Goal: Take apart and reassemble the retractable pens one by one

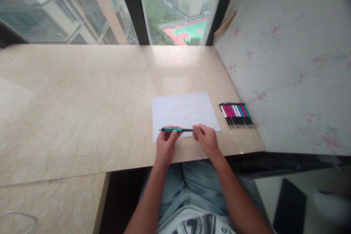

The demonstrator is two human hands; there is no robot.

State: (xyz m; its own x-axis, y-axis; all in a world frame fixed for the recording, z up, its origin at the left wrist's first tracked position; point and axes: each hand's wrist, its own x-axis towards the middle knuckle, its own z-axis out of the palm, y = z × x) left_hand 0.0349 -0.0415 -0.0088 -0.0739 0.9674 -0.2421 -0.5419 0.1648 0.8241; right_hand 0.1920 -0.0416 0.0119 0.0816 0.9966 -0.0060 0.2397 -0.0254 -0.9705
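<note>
A green and black pen (178,129) lies level across both hands, above the lower part of a sheet of paper (186,115). My left hand (167,140) is closed on its green barrel, thumb in front. The fingers of my right hand (205,137) pinch the black end and hide its tip. Rows of handwriting fill the upper part of the sheet. To the right of the paper, a row of pens (236,114) in white, pink, purple, blue and green lies side by side with black grips toward me.
The pale marble-patterned tabletop (82,106) meets a flowered wall (287,65) on the right and windows (181,18) at the back. A white cable (20,212) lies at the lower left. Below the table on the right is a dark flat object (290,204).
</note>
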